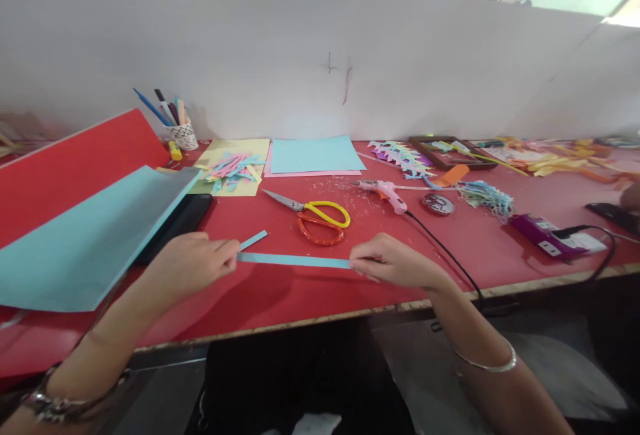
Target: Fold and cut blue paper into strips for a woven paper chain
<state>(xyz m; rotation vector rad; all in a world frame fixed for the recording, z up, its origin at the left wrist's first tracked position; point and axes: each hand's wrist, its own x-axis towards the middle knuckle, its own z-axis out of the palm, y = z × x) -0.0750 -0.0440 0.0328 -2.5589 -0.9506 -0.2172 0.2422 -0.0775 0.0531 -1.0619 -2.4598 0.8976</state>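
Between my two hands a light blue paper strip [295,260] is stretched level over the red tabletop. My left hand [193,263] pinches its left end, and my right hand [390,260] pinches the right end. Another short blue strip end [254,240] shows just beyond my left fingers; whether it joins the held strip is hidden. Scissors [313,214] with one yellow and one red handle lie past the strip, blades spread a little and pointing left. A pink glue gun [385,194] rests to their right, its black cord running toward the table's front edge.
Large blue sheets [90,242] and a dark flat object [177,222] lie at left. Behind are a pen cup [183,134], cut paper pieces [235,170] and blue paper [313,154]. Rightward sit a round tin [438,204], a fringed paper bundle [484,196] and a purple power strip [545,235].
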